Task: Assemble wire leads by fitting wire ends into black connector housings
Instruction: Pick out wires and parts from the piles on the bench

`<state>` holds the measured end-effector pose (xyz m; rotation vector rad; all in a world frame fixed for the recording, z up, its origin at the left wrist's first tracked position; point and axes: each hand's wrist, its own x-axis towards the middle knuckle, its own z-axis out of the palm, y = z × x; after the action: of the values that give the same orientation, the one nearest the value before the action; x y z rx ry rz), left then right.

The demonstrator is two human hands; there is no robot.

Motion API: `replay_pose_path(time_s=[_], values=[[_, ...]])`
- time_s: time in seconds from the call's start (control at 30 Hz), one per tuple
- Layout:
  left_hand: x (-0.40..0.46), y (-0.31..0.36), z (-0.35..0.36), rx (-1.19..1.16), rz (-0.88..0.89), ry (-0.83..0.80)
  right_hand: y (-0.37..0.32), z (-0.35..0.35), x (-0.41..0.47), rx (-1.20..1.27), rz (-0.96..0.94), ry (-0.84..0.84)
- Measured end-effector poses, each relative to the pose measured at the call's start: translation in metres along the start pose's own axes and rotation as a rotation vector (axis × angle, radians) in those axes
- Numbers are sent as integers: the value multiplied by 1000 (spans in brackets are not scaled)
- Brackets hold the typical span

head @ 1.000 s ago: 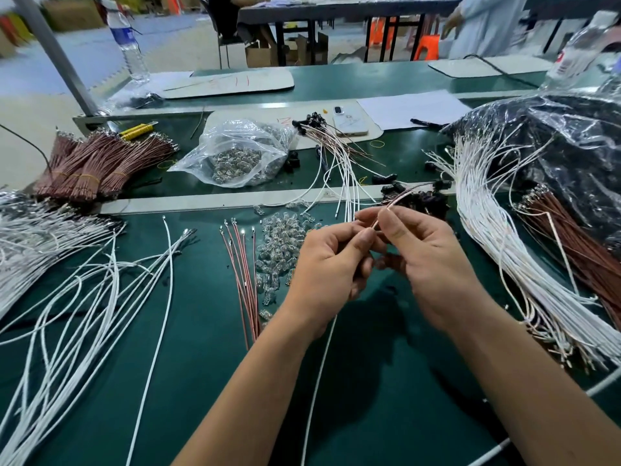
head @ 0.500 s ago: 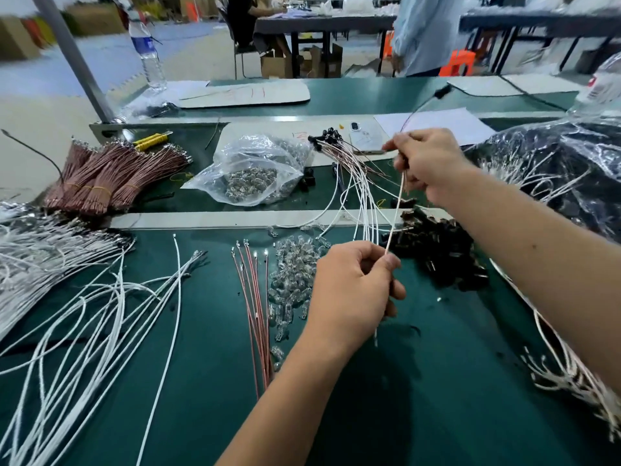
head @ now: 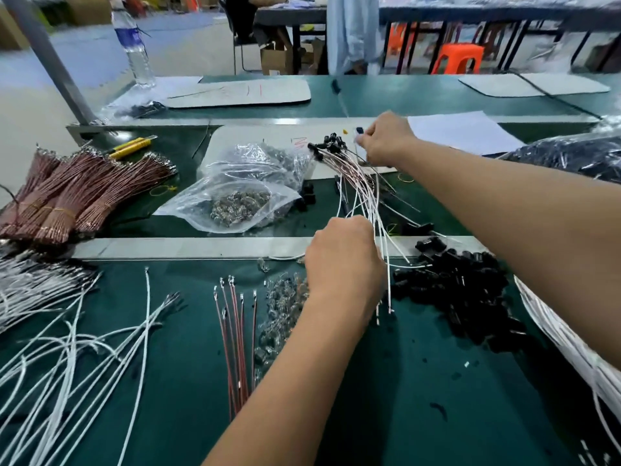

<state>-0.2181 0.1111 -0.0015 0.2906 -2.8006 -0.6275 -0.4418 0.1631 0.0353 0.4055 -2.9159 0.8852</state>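
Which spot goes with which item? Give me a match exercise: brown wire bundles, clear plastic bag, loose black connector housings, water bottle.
Things:
1. banded brown wire bundles
2. clear plastic bag of small metal parts
3. pile of loose black connector housings
4. clear plastic water bottle

Places:
A. far left corner, upright
B. near mat, right of the left hand
C. middle strip, centre
D. middle strip, left edge

Pairs: 1-D, 2-C, 3-B, 4-A

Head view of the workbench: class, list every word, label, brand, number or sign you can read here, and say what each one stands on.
None can be read.
Water bottle: blue label, print too blurred.
White board behind the clear bag: red handwritten marks, not legible.
Far white board: red and dark strokes, no readable characters.
White paper: no print visible.
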Motion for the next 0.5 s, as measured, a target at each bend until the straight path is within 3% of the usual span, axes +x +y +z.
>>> replay_pose_path(time_s=[0.1, 0.23, 0.37, 0.5], values=[[0, 2, 6, 29, -1, -4, 8, 3, -8, -18, 59, -77], [-15, 6, 5, -42, 112, 117, 26, -11, -40, 51, 79, -63], [-41, 20, 14, -62, 192, -73, 53, -33, -83, 222, 133, -49], [-49, 27, 13, 3, 182, -114, 71, -50, -135, 243, 115, -66]])
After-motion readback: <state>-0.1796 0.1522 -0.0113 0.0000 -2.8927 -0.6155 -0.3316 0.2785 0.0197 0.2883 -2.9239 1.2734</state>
